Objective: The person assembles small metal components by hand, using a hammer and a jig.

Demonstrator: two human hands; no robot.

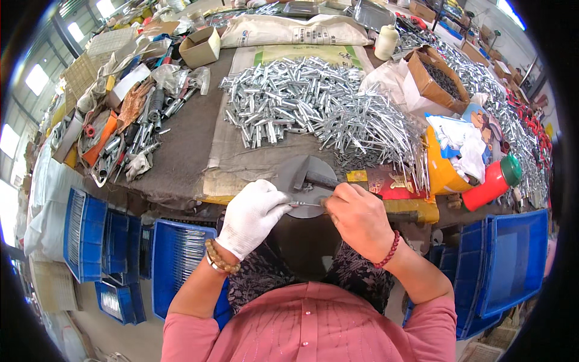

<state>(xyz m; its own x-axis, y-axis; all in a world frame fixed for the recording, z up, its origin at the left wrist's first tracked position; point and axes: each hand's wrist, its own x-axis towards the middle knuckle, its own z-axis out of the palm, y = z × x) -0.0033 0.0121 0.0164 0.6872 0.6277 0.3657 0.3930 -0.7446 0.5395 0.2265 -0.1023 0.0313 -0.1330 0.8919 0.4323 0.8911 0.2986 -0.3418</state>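
My left hand point(252, 216), in a white glove, pinches one end of a thin metal rod point(305, 204). The bare right hand point(359, 221) is closed, its thumb and fingertips at the rod's other end. Behind the rod lies a round grey metal plate point(288, 175) with an angled metal block point(295, 174) on it. A dark bar point(321, 180), perhaps a hammer, runs from the block to behind my right fingers; whether they grip it too, I cannot tell. Beyond the plate, a heap of shiny metal sleeves point(289, 96) and a pile of thin rods point(371, 127) cover the bench.
To the left lie assorted tools point(148, 114) and an open carton point(200, 47). On the right stand a carton of small dark parts point(437, 81), a yellow container point(443, 166) and a red bottle with green cap point(490, 184). Blue crates point(175, 265) flank my legs.
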